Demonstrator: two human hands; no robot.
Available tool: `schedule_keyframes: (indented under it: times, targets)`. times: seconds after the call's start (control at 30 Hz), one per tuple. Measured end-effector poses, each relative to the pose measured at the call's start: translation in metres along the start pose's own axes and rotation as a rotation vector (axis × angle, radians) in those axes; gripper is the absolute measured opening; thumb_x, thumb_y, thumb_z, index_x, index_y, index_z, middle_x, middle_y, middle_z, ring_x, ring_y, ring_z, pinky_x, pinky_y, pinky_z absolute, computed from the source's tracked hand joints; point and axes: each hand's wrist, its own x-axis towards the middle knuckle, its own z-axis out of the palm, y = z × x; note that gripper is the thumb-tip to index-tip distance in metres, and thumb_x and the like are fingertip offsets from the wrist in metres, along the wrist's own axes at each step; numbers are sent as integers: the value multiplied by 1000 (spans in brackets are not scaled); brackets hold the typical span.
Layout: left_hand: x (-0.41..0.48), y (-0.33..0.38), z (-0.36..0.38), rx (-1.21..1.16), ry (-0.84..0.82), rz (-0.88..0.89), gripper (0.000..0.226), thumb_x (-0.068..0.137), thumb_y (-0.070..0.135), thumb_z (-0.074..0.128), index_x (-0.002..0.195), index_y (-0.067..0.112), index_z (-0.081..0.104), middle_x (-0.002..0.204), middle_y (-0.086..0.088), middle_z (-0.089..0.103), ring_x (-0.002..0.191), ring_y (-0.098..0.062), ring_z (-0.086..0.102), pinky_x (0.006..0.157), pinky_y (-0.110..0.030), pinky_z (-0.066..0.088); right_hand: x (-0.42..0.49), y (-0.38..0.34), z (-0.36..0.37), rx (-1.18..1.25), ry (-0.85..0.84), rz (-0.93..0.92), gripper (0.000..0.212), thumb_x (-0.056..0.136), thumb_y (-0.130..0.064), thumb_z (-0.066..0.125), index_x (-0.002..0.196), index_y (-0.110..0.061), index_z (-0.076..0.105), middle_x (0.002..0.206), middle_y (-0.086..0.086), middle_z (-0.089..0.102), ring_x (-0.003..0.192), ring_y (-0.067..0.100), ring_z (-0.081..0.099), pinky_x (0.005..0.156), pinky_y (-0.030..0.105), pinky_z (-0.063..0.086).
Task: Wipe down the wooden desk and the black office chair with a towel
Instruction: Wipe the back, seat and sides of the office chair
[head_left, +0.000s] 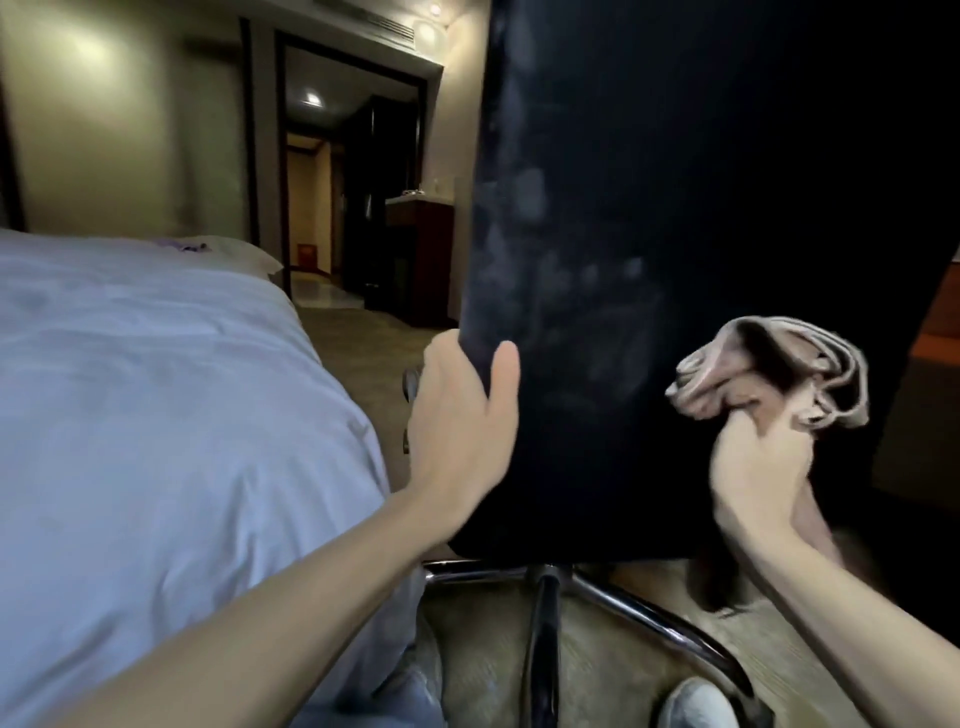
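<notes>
The work stands at the black office chair (675, 208), seen from behind with its tall backrest filling the right of the view. The left hand (457, 415) holds the backrest's left edge, thumb flat on the near face and fingers wrapped out of sight round the far side, apparently steadying the chair. The right hand (758, 467) grips a bunched pinkish-beige towel (769, 374) low on the right of the backrest. The picture is too blurred to tell whether the cloth is pressing on the surface or held just off it. The backrest is plainly not finished: pale, dusty smears (519, 234) run down its left part from the top towards the left hand, while the right part reads as uniformly dark, though that may only be shadow. The seat and armrests are hidden behind the backrest, so their condition cannot be judged, and the chrome base (623, 603) below shows no sign either way. Of the wooden desk only a strip of brown wood (940, 317) at the far right edge might be a part, so nothing shows whether it has been wiped. A white-covered bed (156, 389) lies to the left. By my reading, at least 1 chair surface remains, and the desk is unknown.
</notes>
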Motion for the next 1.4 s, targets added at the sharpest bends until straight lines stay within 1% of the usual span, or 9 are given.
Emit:
schedule_keyframes:
  times: [0.23, 0.47, 0.7, 0.87, 0.97, 1.1, 1.23, 1.3, 1.4]
  targets:
    - [-21, 27, 9, 97, -186, 231, 32, 101, 59, 49, 118, 32, 46, 106, 16, 59, 96, -10, 61, 79, -41, 53, -51, -34, 32, 147, 83, 75, 34, 82, -23, 42, 111, -14, 59, 111, 7, 61, 113, 23, 56, 93, 20, 32]
    - [-16, 48, 31, 113, -266, 380, 43, 90, 67, 61, 114, 33, 50, 96, 13, 57, 94, -6, 55, 74, -41, 55, 10, -52, 12, 51, 71, 19, 64, 91, -35, 48, 154, -25, 42, 148, 5, 54, 139, 22, 47, 120, 41, 31]
    - [-11, 73, 47, 37, -314, 399, 32, 106, 51, 39, 85, 28, 37, 65, 4, 53, 75, -32, 56, 63, -42, 39, -71, -4, -28, 31, -192, -119, 38, 84, -31, 52, 114, -24, 74, 126, 4, 71, 124, 21, 62, 104, 35, 45]
    - [8, 79, 53, -83, -642, 350, 28, 107, 38, 36, 90, 28, 56, 82, 5, 72, 85, -21, 70, 85, -47, 55, -47, -4, -73, 94, -127, -316, 50, 84, -27, 49, 113, -65, 64, 117, -41, 64, 116, -15, 57, 101, 14, 44]
    - [16, 83, 66, -447, -1053, -66, 34, 110, 34, 34, 121, 32, 66, 119, 1, 77, 110, -15, 72, 81, -38, 62, -5, -25, -63, 157, -71, -351, 46, 94, -21, 50, 114, -58, 67, 114, -49, 60, 115, -23, 53, 103, 4, 35]
    - [19, 78, 88, -644, -1411, -302, 61, 103, 64, 23, 156, 39, 39, 159, 1, 48, 142, -19, 50, 107, -42, 52, 0, -8, -38, 186, -24, -237, 34, 97, -26, 54, 125, -43, 60, 119, -41, 64, 121, -12, 56, 108, 13, 38]
    - [22, 82, 112, -761, -1428, -270, 88, 91, 85, 18, 158, 33, 40, 154, 3, 52, 141, -6, 49, 117, -44, 41, -49, 44, -50, -42, 112, -199, 40, 88, -26, 55, 125, -12, 66, 128, -2, 65, 119, 8, 58, 114, 41, 41]
    - [18, 83, 125, -794, -1399, -242, 91, 88, 87, 18, 158, 33, 39, 152, 11, 52, 129, 3, 56, 113, -40, 44, -73, 60, -60, -159, 90, -175, 51, 88, -29, 53, 133, -6, 60, 135, 17, 59, 127, 14, 50, 120, 34, 33]
    - [-1, 88, 142, -759, -1331, -164, 75, 98, 76, 27, 161, 35, 33, 156, 16, 48, 133, 4, 51, 115, -42, 42, -76, 65, -89, -330, -27, 55, 59, 90, -51, 46, 110, -4, 74, 98, 20, 69, 100, 25, 63, 95, 46, 50]
